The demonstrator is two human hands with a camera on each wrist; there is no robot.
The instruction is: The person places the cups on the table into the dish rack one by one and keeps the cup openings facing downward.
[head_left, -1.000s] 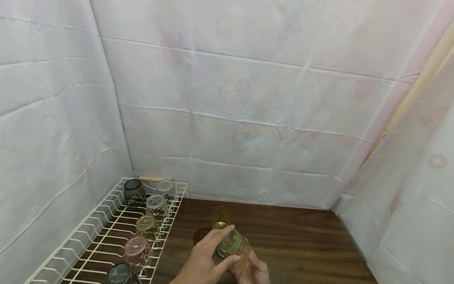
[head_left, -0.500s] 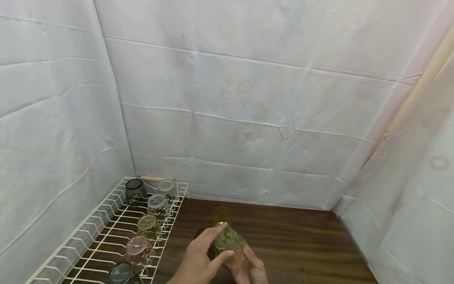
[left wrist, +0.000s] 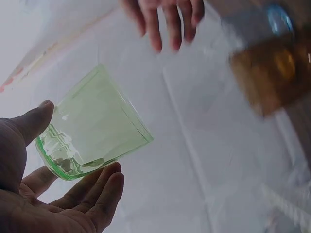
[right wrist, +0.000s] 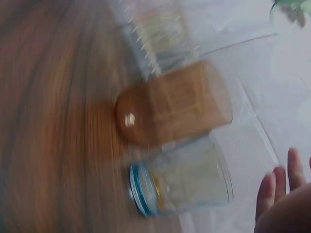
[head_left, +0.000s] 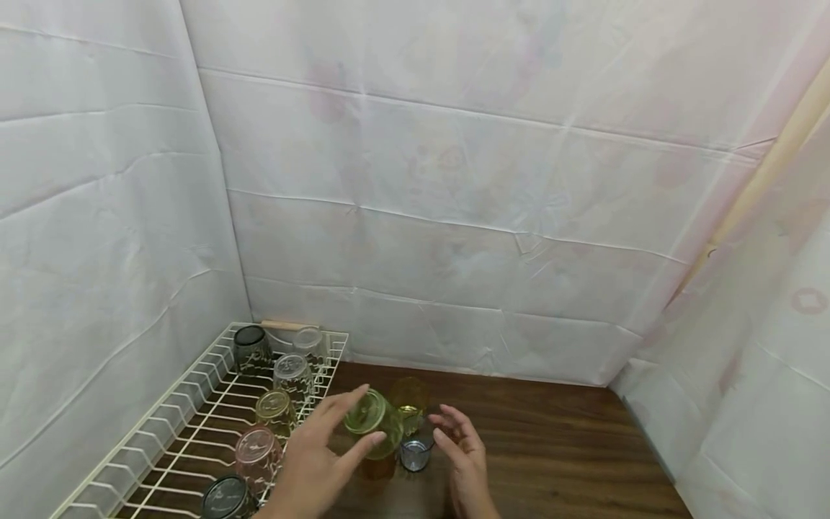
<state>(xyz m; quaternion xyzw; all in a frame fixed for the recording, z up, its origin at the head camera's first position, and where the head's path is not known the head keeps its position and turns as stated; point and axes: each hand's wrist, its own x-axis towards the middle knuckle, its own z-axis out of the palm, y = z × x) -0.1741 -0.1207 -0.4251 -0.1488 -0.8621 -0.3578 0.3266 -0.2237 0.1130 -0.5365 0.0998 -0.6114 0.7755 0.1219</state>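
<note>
The left hand (head_left: pixel 316 448) clamps a green glass tumbler (head_left: pixel 367 411), base up, between thumb and fingers over the counter (head_left: pixel 583 447); the right hand (head_left: pixel 465 455), fingers apart, holds nothing. A slack grip could drop it onto the amber tumbler (right wrist: pixel 177 107) (glass on glass).

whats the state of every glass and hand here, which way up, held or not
Green glass: upside down, tilted, held in the air
Left hand: thumb and fingers gripping that glass
Right hand: fingers relaxed, holding nothing
Amber glass: upright on the table, not held
Blue glass: upright on the table, not held
Yellow glass beyond them: upright, not held
Six glasses on the wire rack: upside down, not held
</note>
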